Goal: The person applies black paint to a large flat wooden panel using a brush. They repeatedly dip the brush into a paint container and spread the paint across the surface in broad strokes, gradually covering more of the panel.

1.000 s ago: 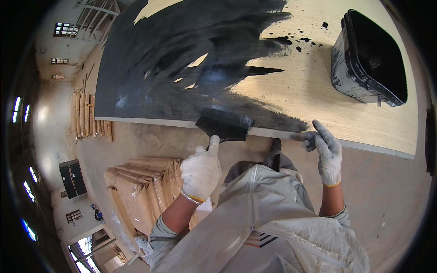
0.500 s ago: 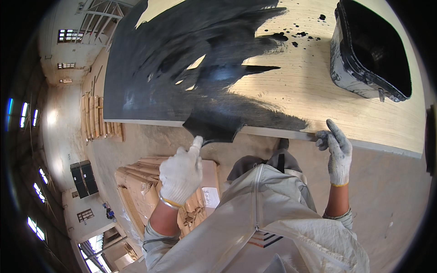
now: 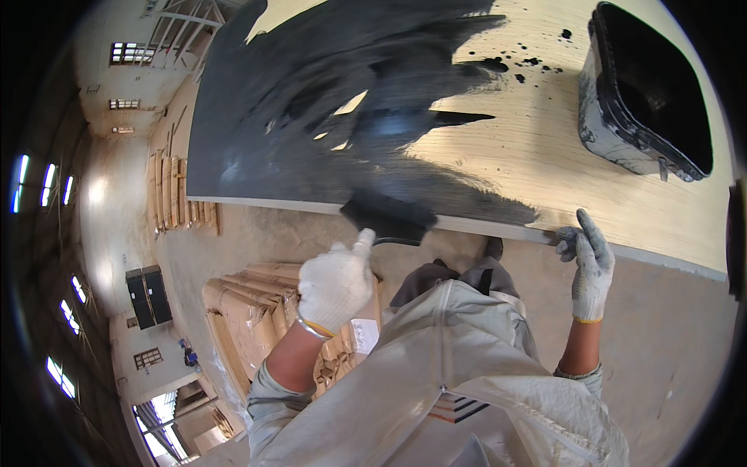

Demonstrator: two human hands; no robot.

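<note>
A large pale wooden board [image 3: 560,148] lies flat in front of me, its left part coated in black paint [image 3: 311,101]. My left hand [image 3: 336,284], in a white glove, grips a wide black brush [image 3: 389,218] whose head rests on the board's near edge. My right hand [image 3: 587,261], in a grey glove, touches that same near edge further right with its fingers spread. A black paint bucket [image 3: 646,93] stands on the bare wood at the far right.
Small black paint drops [image 3: 529,66] dot the bare wood near the bucket. Stacks of pale boards [image 3: 257,319] sit on the concrete floor below left, more boards [image 3: 175,194] further left. I wear a light grey coverall [image 3: 451,373].
My left hand has drawn the brush back from the board's surface to its near edge. My right hand has kept hold of the edge.
</note>
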